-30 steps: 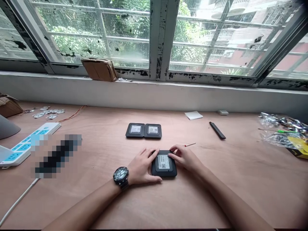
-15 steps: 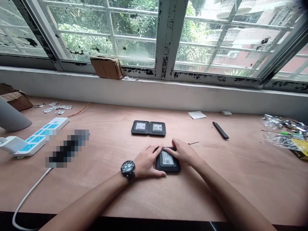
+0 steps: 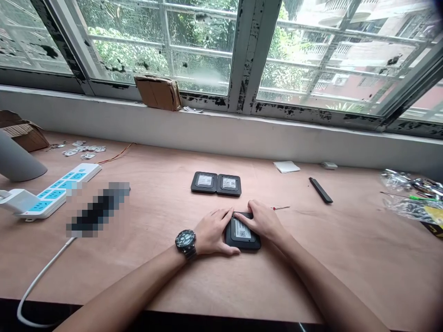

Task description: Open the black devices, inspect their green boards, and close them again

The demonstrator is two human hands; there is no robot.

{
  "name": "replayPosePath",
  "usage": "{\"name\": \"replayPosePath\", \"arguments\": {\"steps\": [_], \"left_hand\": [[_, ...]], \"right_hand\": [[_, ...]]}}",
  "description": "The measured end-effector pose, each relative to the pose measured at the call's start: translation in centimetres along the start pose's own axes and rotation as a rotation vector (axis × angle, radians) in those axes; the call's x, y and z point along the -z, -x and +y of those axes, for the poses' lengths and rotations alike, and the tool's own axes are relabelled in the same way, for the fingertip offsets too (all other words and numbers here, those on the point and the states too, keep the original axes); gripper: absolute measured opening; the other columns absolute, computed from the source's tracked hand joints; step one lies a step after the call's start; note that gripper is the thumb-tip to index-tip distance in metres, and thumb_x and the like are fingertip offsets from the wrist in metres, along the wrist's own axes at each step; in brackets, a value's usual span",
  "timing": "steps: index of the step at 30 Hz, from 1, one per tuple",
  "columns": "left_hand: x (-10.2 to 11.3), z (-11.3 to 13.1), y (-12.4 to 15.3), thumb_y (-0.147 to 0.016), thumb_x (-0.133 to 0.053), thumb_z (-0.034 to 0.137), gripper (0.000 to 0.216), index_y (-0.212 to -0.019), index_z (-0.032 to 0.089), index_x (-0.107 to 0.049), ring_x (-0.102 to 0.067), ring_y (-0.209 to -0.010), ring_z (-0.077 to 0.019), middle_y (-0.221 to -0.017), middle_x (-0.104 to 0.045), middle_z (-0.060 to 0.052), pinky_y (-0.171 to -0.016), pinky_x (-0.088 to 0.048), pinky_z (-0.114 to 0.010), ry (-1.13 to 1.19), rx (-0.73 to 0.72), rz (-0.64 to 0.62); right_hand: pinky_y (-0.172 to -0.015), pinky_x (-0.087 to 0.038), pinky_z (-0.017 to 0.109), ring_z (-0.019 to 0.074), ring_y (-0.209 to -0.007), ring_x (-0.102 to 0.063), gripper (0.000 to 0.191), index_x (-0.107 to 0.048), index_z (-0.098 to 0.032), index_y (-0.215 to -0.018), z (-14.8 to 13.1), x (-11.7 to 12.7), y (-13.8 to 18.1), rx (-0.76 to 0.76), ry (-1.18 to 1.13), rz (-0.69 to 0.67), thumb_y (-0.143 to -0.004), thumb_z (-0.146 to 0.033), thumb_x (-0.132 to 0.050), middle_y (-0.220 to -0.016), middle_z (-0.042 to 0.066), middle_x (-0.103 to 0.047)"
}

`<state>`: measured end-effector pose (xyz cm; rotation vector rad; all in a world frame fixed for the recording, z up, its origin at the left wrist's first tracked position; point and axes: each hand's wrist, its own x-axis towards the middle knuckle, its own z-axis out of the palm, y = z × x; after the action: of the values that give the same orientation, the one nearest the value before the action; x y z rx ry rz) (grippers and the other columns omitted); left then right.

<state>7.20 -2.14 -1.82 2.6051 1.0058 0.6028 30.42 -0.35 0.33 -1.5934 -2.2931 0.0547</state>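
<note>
A flat black square case (image 3: pixel 242 236) with a white printed label lies on the table between my hands. My left hand (image 3: pixel 215 233) grips its left side, thumb at the near edge and fingers at the far left corner. A black watch (image 3: pixel 186 241) is on that wrist. From the other side my right hand (image 3: pixel 265 220) holds the case, thumb laid over its top near the far edge, the other fingers partly hidden behind the far right corner. Beyond them, a matching labelled case (image 3: pixel 204 182) and another one (image 3: pixel 229 185) sit side by side.
A thin red-handled screwdriver (image 3: pixel 280 208) lies just beyond my right hand. Further right are a black bar (image 3: pixel 320 190) and plastic-bagged items (image 3: pixel 401 203). At left stand a white power strip (image 3: pixel 58 191) with a cable, a pixelated dark object (image 3: pixel 98 210) and a grey cylinder (image 3: pixel 20 157).
The view has shifted slightly, so the scene sits a little further right. Both hands keep the same hold on the case, which shows no clear movement on the table.
</note>
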Motion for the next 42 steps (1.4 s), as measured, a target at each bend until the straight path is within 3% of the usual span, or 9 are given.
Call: {"name": "replayPosePath", "arguments": {"steps": [7, 16, 22, 27, 30, 36, 42], "left_hand": [[0.0, 0.1, 0.0, -0.062, -0.081, 0.069, 0.122, -0.156, 0.011, -0.027, -0.043, -0.14, -0.0384, -0.151, -0.044, -0.022, -0.119, -0.036, -0.051, 0.035, 0.017, 0.001], [0.1, 0.0, -0.1, -0.057, -0.087, 0.064, 0.143, -0.162, 0.017, -0.003, -0.043, -0.139, -0.0403, -0.154, -0.04, -0.02, -0.116, -0.037, -0.053, 0.137, 0.037, 0.007], [0.4, 0.0, 0.0, -0.059, -0.087, 0.063, 0.144, -0.162, 0.02, 0.003, -0.048, -0.134, -0.039, -0.15, -0.044, -0.019, -0.112, -0.041, -0.053, 0.179, 0.022, 0.025], [0.4, 0.0, 0.0, -0.058, -0.089, 0.064, 0.15, -0.161, 0.022, 0.011, -0.053, -0.129, -0.0388, -0.147, -0.048, -0.019, -0.105, -0.046, -0.053, 0.222, 0.054, 0.029], [0.4, -0.1, 0.0, -0.057, -0.089, 0.065, 0.149, -0.162, 0.022, 0.008, -0.05, -0.133, -0.0389, -0.149, -0.046, -0.02, -0.108, -0.045, -0.053, 0.216, 0.046, 0.036], [1.1, -0.9, 0.3, -0.063, -0.084, 0.069, 0.125, -0.16, 0.023, -0.02, -0.047, -0.137, -0.0364, -0.152, -0.045, -0.015, -0.115, -0.041, -0.049, 0.13, 0.04, 0.033], [2.9, -2.9, 1.0, -0.07, -0.076, 0.071, 0.122, -0.162, 0.023, -0.012, -0.05, -0.134, -0.0371, -0.151, -0.047, -0.016, -0.109, -0.044, -0.05, -0.009, 0.21, 0.094]], "right_hand": [[-0.064, -0.037, 0.031, 0.0205, -0.072, -0.059, 0.055, -0.049, -0.024, -0.075, 0.0, 0.0, -0.1, -0.027, -0.009, -0.039, -0.091, -0.076, -0.045, -0.079, 0.004, -0.061], [-0.066, -0.04, 0.032, 0.0196, -0.073, -0.059, 0.057, -0.05, -0.023, -0.069, -0.4, 0.4, -0.1, -0.062, -0.092, -0.072, -0.089, -0.077, -0.049, -0.084, 0.005, -0.061], [-0.062, -0.038, 0.03, 0.0176, -0.069, -0.054, 0.052, -0.044, -0.023, -0.07, -0.5, 1.2, 0.0, -0.074, -0.291, -0.016, -0.088, -0.07, -0.057, -0.077, 0.001, -0.058], [-0.058, -0.038, 0.028, 0.0165, -0.066, -0.051, 0.049, -0.044, -0.023, -0.073, -0.4, 1.7, 0.3, -0.119, -0.559, -0.074, -0.086, -0.066, -0.065, -0.071, -0.002, -0.054], [-0.058, -0.04, 0.028, 0.016, -0.066, -0.051, 0.048, -0.045, -0.023, -0.074, -0.3, 1.9, 0.3, -0.154, -0.674, -0.043, -0.083, -0.063, -0.069, -0.071, -0.003, -0.053], [-0.056, -0.042, 0.027, 0.016, -0.064, -0.051, 0.043, -0.054, -0.022, -0.075, 1.5, 2.5, 0.0, -0.224, -0.816, 0.063, -0.082, -0.06, -0.071, -0.069, -0.001, -0.056], [-0.06, -0.048, 0.03, 0.0192, -0.068, -0.06, 0.037, -0.064, -0.021, -0.078, 3.3, 3.2, 0.8, -0.209, -0.807, 0.174, -0.082, -0.056, -0.073, -0.073, 0.002, -0.065]]}}
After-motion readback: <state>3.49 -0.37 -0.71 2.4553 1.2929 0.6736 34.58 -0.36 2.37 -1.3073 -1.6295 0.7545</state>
